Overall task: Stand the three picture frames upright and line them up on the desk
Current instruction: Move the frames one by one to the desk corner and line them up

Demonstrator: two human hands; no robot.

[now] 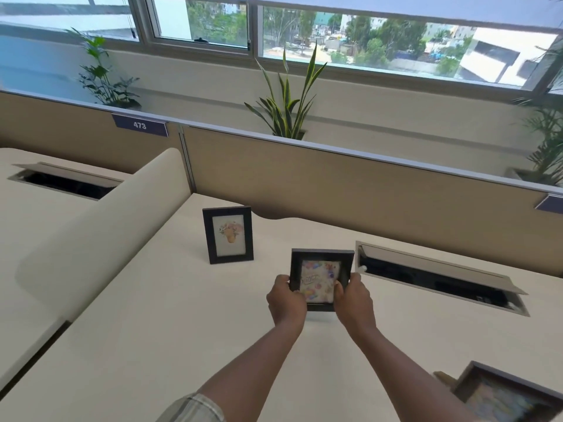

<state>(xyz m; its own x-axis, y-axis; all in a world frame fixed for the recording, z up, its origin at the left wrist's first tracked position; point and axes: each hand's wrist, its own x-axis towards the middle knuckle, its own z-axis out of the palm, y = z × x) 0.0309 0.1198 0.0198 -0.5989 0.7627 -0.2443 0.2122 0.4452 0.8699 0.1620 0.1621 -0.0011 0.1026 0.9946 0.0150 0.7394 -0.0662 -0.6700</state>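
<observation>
1. One flower-print frame [228, 235] is already standing upright on the worktop [170, 315], at about 11 o'clock from the hands and well apart from them.
2. The left hand [286, 301] and the right hand [353, 300] are clamping the side edges of the colourful frame [321, 278], one on each side, holding it near upright; whether its foot is touching the worktop I cannot tell.
3. A third frame [507, 394] is lying tilted or flat at about 4 o'clock, partly cut off by the picture edge, and looks untouched.
4. By my judgement the task is roughly a third done, with the second frame being placed and the last one still waiting, then the lining up.
5. A blue tag [139, 125] on the partition at 10 o'clock is reading "473". The held frame is carrying cursive lettering too blurred to read.
</observation>
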